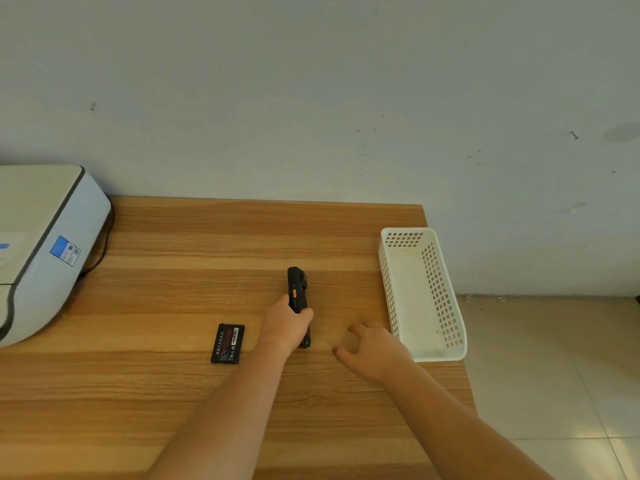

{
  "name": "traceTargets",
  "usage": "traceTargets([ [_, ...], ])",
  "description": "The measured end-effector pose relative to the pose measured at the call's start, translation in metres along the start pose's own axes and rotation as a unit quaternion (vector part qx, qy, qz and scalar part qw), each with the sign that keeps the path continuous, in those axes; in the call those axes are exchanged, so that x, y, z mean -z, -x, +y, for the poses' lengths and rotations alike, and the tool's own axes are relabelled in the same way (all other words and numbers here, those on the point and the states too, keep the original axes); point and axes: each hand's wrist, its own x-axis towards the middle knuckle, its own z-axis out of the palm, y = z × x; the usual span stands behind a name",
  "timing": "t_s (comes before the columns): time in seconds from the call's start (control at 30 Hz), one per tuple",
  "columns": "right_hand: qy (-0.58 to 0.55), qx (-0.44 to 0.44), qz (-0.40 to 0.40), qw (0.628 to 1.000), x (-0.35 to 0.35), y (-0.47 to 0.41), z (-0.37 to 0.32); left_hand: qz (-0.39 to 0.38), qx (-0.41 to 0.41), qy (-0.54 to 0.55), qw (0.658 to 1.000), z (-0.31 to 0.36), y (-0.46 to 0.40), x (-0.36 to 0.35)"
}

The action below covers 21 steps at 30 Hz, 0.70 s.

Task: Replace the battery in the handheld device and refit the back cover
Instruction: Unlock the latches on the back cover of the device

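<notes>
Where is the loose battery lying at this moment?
In the head view the battery lies flat on the wooden table, just left of the left hand that grips the handheld device, and right of the white printer.

Wooden table against a scuffed pale wall; beige tiled floor — right side.

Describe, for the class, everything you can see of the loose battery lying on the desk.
The battery is a flat black rectangular pack, seemingly plastic-cased, with a label of white print and a small barcode patch on its upper face. It lies flat, label up, on the wooden desk, its long side running roughly away from the viewer and slightly tilted. It sits left of the left hand and touches only the desk. The print is too small to read.
</notes>
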Motion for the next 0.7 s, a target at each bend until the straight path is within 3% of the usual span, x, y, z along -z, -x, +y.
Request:
traceTargets([
  [0.1,-0.001,0.003,-0.003,1.000,-0.001,0.000,-0.001,0.043,-0.015,-0.021,0.999,-0.005,-0.002,0.003],
  [0.2,-0.006,0.005,0.000,1.000,-0.002,0.000,-0.002,0.076,-0.033,-0.137,0.987,-0.011,-0.004,0.001],
  [0.4,0.001,0.006,0.002,1.000,-0.003,0.001,-0.002,0.080,-0.020,-0.250,0.965,-0.013,-0.006,-0.005],
  [0.7,0.012,0.000,0.002,1.000,-0.007,0.000,0.003,0.069,0.052,-0.258,0.962,-0.008,-0.017,-0.018],
])
